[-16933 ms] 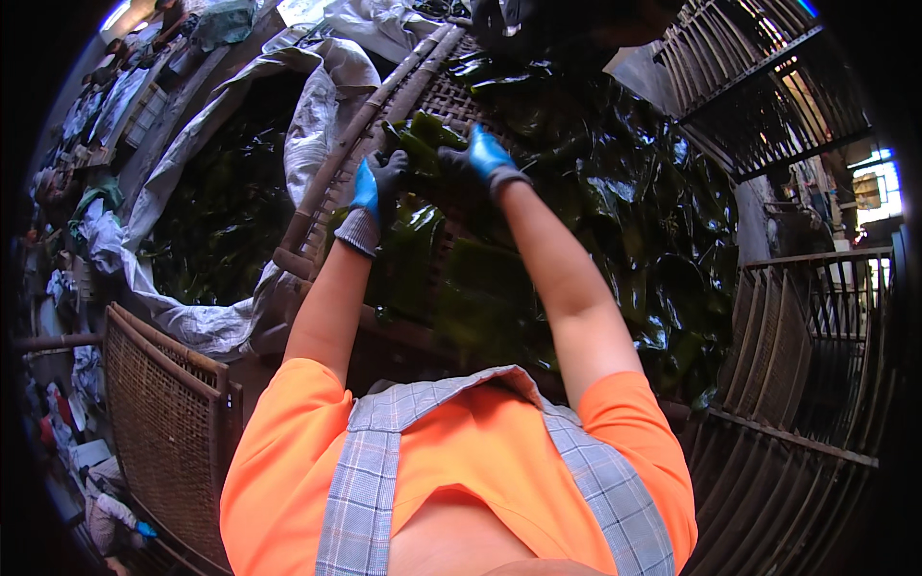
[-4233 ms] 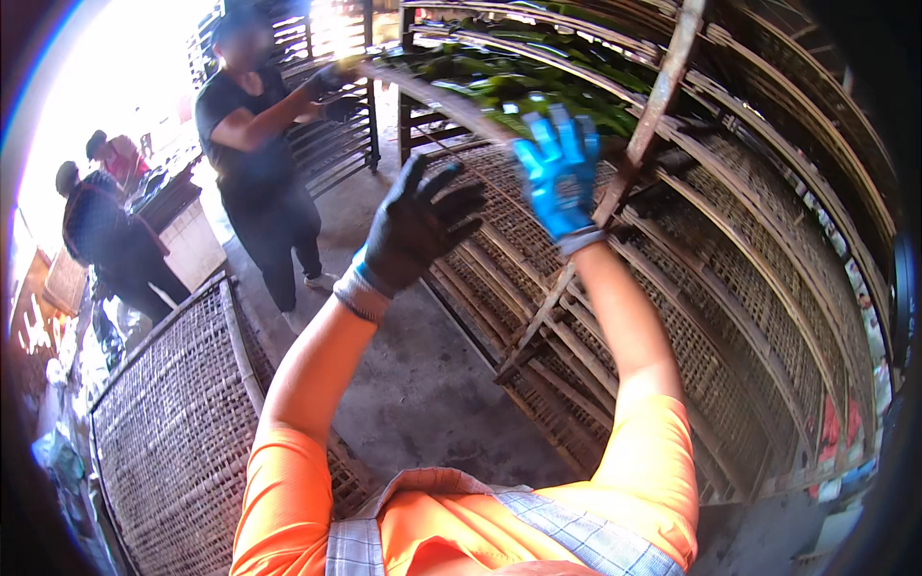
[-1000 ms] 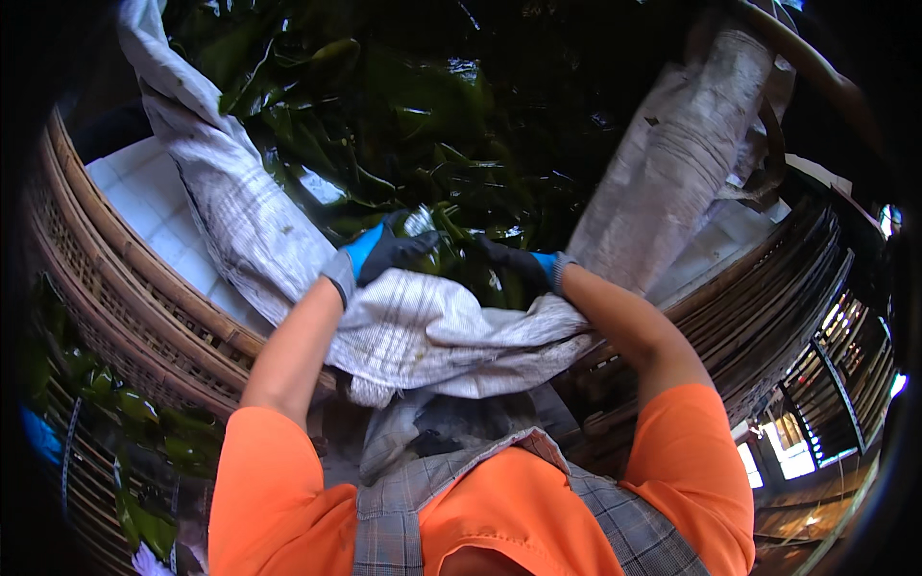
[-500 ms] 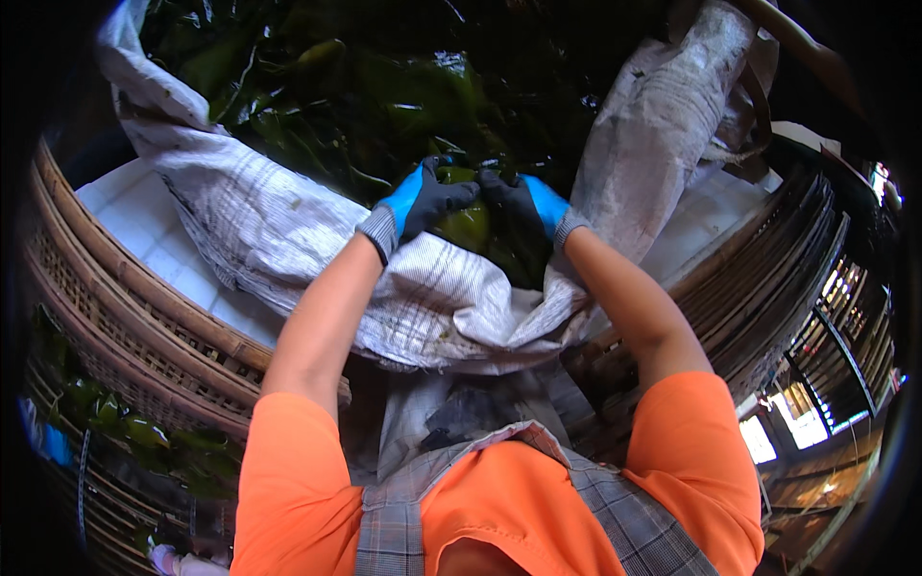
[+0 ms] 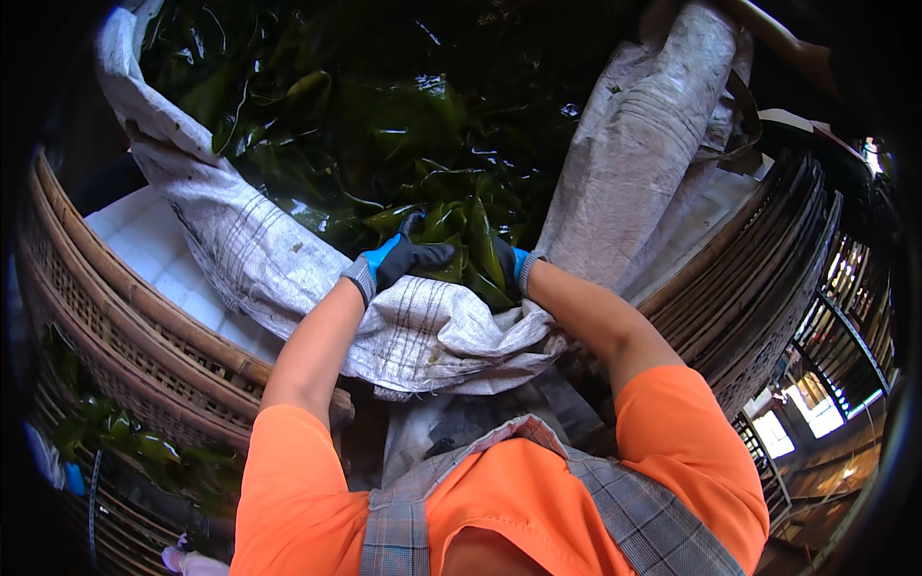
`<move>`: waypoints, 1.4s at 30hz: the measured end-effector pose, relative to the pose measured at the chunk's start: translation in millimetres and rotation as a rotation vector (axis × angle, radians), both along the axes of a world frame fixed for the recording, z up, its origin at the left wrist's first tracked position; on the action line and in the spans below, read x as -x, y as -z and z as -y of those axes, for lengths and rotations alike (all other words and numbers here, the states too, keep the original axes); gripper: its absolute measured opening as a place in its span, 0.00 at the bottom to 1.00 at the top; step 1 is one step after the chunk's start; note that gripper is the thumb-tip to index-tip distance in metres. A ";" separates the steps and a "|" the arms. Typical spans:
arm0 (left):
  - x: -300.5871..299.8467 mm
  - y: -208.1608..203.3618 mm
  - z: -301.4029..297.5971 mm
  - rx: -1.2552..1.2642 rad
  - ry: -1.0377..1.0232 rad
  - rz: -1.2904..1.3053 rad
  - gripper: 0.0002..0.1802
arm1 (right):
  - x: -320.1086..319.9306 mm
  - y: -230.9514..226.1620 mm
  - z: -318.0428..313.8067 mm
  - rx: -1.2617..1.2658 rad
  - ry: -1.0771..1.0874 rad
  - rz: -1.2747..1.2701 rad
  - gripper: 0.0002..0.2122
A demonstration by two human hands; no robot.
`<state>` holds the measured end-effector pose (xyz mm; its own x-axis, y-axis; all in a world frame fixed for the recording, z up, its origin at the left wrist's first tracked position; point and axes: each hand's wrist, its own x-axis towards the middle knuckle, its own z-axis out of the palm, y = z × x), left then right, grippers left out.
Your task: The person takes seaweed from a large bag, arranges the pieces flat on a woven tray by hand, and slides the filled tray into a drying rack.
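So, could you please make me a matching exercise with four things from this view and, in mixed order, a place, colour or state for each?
Things:
1. left hand
2. woven trays
3. woven sack
4. plaid apron

Descriptions:
A. grey, worn over an orange shirt
B. whitish, edging glossy green leaves
C. gloved in blue and black
D. brown, stacked together

Right pairs: 1-C, 2-D, 3-B, 4-A
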<state>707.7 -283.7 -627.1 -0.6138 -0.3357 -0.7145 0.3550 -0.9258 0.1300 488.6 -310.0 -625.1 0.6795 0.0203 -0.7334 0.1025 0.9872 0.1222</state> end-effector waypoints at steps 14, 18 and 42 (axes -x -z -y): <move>-25.4 -193.2 151.9 0.863 -0.144 0.121 0.30 | -65.9 -178.9 144.8 0.601 0.333 0.273 0.17; 0.8 -305.8 189.1 1.254 -0.017 0.144 0.24 | -20.7 -275.2 179.9 0.642 0.423 0.427 0.17; 728.9 -538.5 -393.6 2.408 0.255 0.835 0.26 | 709.8 -524.8 -688.9 0.488 1.179 -1.471 0.09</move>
